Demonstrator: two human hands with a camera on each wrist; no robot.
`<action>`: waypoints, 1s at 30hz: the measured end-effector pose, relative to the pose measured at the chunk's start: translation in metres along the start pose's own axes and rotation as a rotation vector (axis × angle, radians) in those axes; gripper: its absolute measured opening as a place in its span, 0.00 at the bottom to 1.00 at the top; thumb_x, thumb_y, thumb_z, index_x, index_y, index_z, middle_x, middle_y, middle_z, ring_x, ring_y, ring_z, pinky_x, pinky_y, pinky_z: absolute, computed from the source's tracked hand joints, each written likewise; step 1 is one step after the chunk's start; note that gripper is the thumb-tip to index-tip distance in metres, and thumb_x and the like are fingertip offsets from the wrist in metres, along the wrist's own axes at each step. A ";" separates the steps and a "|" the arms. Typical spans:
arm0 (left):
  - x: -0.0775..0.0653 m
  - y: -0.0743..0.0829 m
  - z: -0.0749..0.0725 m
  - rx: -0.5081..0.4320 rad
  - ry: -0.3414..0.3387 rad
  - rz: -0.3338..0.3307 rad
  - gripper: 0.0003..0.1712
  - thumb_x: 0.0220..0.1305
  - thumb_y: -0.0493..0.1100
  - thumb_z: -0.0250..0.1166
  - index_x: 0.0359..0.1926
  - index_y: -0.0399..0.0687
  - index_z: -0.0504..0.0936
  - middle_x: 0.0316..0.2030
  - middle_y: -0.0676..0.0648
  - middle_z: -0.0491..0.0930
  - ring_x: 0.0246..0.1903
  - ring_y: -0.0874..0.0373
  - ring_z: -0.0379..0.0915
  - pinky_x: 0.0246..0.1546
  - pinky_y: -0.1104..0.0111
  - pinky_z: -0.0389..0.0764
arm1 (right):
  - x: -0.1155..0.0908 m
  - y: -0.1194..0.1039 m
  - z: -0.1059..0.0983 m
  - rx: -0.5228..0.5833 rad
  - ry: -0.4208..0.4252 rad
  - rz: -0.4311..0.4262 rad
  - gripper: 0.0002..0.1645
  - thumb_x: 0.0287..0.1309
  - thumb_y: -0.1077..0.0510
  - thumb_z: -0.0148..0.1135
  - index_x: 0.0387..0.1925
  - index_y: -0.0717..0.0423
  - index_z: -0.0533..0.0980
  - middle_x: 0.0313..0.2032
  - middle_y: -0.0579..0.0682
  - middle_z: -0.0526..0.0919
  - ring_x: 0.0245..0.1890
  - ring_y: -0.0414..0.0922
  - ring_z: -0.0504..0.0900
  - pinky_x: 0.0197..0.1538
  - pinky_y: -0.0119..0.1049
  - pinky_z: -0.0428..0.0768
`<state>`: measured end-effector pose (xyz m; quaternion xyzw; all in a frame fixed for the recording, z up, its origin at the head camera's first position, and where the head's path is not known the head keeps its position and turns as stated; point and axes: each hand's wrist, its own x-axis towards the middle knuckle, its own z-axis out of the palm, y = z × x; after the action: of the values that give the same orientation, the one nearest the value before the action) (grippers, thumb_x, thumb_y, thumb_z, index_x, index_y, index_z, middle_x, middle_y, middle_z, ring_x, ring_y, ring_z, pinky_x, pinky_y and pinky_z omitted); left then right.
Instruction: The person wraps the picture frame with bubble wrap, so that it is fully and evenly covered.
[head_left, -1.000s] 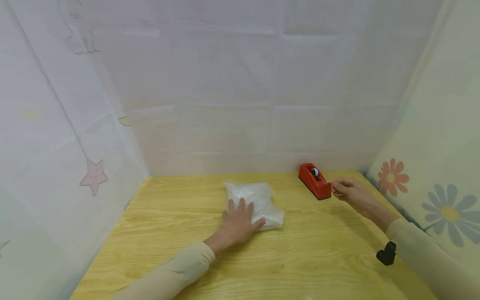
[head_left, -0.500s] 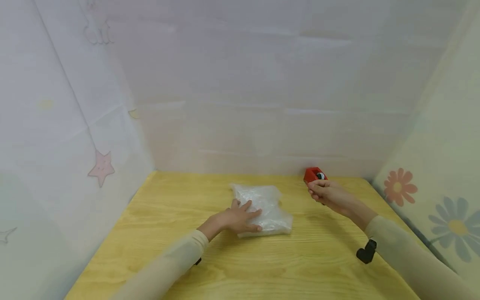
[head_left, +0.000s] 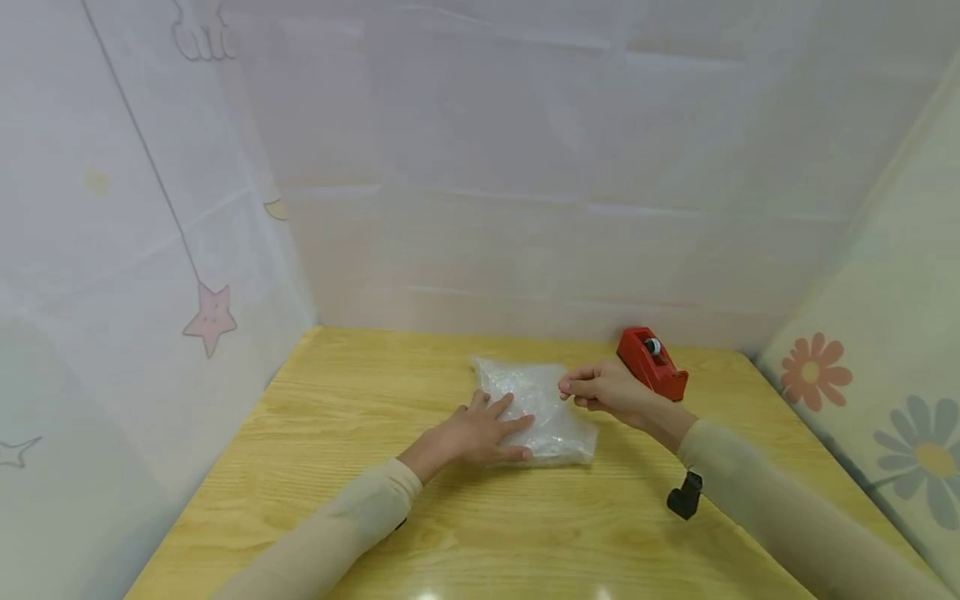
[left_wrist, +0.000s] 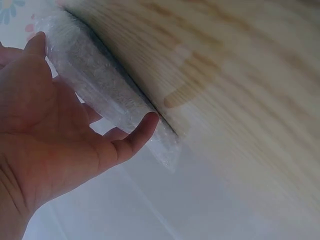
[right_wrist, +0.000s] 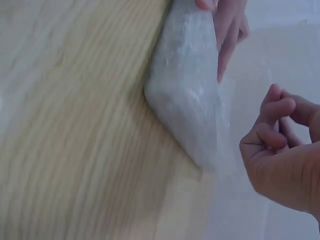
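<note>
A package in clear bubble wrap [head_left: 551, 425] lies on the wooden table. My left hand [head_left: 480, 433] rests on its left side with fingers spread. In the left wrist view, the thumb and fingers [left_wrist: 142, 132] lie along the package [left_wrist: 110, 85]. Over the package's right part is my right hand [head_left: 603, 392], thumb and forefinger pinched together on what looks like a small piece of clear tape, barely visible. The right wrist view has this hand [right_wrist: 285, 150] beside the wrapped package [right_wrist: 185, 90]. Behind it stands a red tape dispenser [head_left: 651, 362] with a roll inside.
The yellow wooden table [head_left: 337, 400] meets a pale cloth backdrop [head_left: 487, 250] at its far edge. Printed side cloths [head_left: 885, 333] stand left and right. A black wrist camera [head_left: 685, 496] hangs at the right sleeve.
My right hand has moved left from the dispenser's cutting edge to over the package, fingers still pinched. My left hand has shifted slightly toward the package's left edge. The head view has shifted a little.
</note>
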<state>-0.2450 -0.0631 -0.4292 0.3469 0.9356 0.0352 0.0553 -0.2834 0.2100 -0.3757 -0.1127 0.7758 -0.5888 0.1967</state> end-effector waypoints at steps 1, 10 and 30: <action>0.000 0.001 0.000 0.005 -0.003 -0.003 0.42 0.70 0.78 0.41 0.79 0.74 0.57 0.79 0.43 0.48 0.73 0.32 0.45 0.60 0.39 0.68 | 0.001 0.002 0.004 -0.008 -0.006 0.012 0.14 0.71 0.59 0.63 0.46 0.70 0.81 0.36 0.53 0.84 0.25 0.40 0.69 0.29 0.31 0.67; 0.002 0.004 0.003 0.073 0.018 -0.018 0.42 0.68 0.80 0.40 0.79 0.75 0.58 0.79 0.46 0.51 0.70 0.36 0.51 0.56 0.43 0.73 | 0.004 0.020 0.029 -0.079 0.002 0.114 0.16 0.67 0.62 0.65 0.48 0.74 0.82 0.33 0.52 0.87 0.16 0.35 0.62 0.19 0.27 0.59; 0.006 0.007 -0.005 0.066 0.069 -0.056 0.53 0.62 0.82 0.51 0.78 0.58 0.61 0.74 0.49 0.63 0.60 0.43 0.61 0.50 0.49 0.75 | 0.009 0.027 0.037 -0.160 0.066 0.179 0.09 0.57 0.59 0.74 0.33 0.64 0.88 0.15 0.46 0.75 0.13 0.36 0.63 0.17 0.28 0.59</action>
<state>-0.2454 -0.0543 -0.4235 0.3209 0.9469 0.0146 0.0122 -0.2734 0.1823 -0.4117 -0.0387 0.8332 -0.5086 0.2134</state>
